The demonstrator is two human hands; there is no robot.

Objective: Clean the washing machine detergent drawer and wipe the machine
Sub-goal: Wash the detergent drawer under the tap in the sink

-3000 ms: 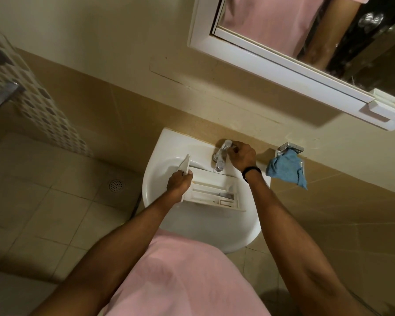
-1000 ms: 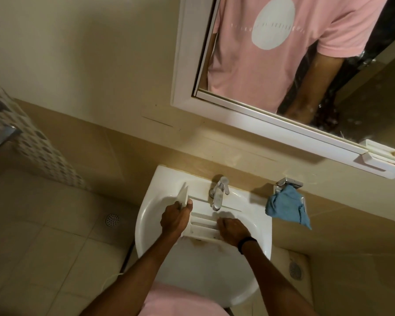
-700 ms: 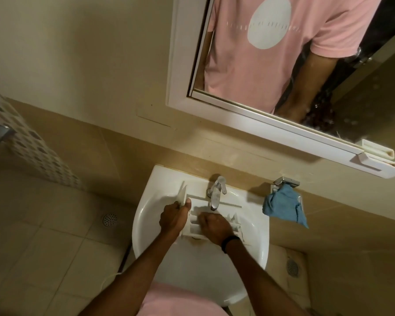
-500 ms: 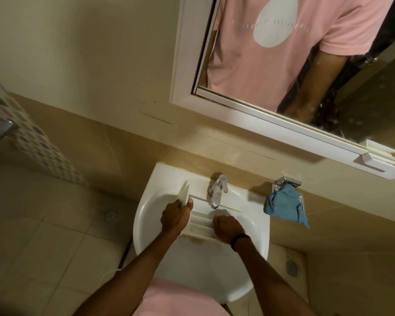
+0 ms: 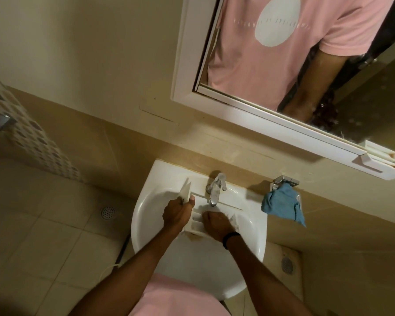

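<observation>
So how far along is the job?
Done: the drawer is out and lies in the sink under the tap. In hand: the left hand grips its front end, the right hand rests on its compartments. Left: the cloth hangs beside the sink, and no machine is in view, so the wiping looks undone.
</observation>
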